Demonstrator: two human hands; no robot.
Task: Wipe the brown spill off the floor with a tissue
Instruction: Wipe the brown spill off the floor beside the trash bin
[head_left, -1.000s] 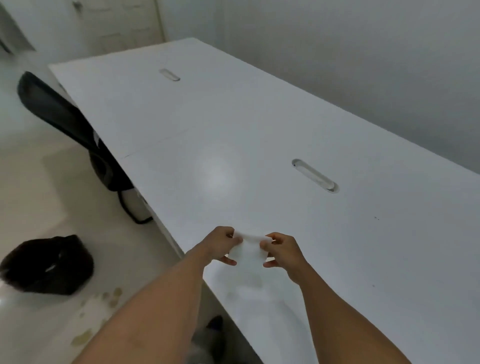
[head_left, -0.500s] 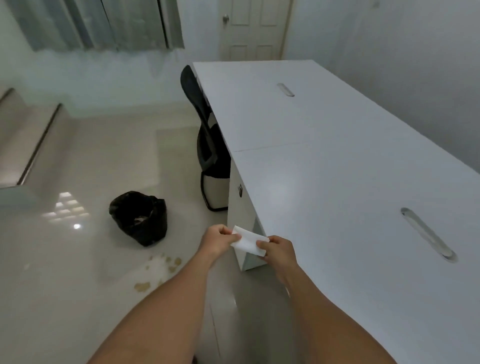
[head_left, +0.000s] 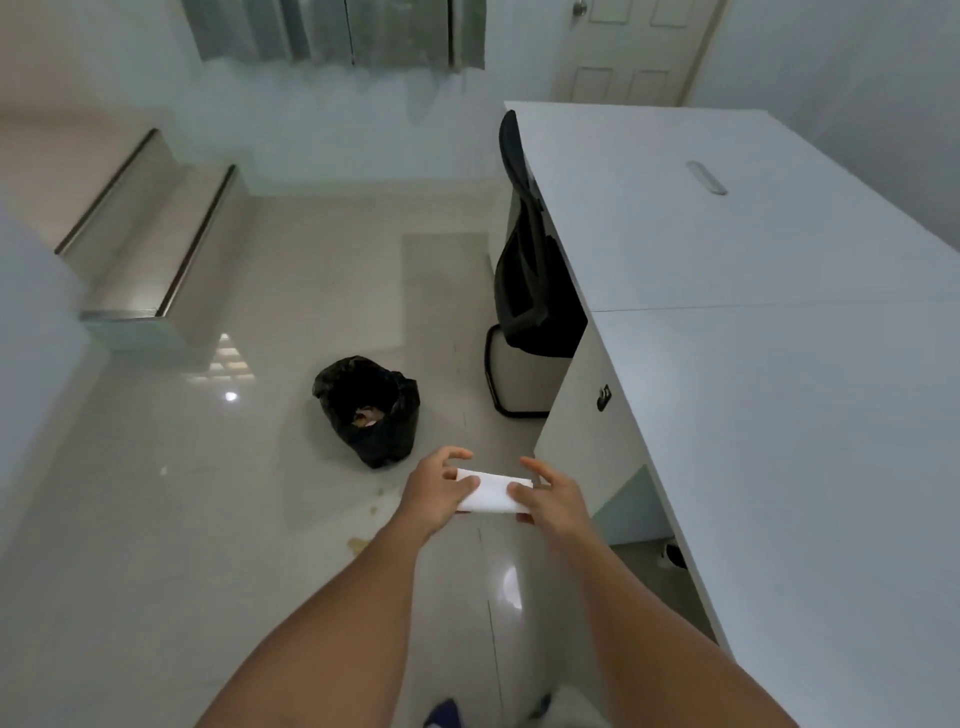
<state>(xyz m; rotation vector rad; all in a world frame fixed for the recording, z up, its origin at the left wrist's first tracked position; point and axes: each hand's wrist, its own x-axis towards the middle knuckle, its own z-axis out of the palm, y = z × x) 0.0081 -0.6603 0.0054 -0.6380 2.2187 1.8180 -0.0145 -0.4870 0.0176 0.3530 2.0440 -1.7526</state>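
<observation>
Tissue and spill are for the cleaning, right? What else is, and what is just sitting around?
For the job:
tissue, held by left hand and right hand
spill on the floor

Just sitting around:
bin (maybe for the used tissue)
chair
desk
steps
door

"Can you read any words or numbers here?"

"No. There are no words, no labels and no numbers to read on anything."

"Not even a sign?"

"No sign either. Nothing here has writing on it."
</observation>
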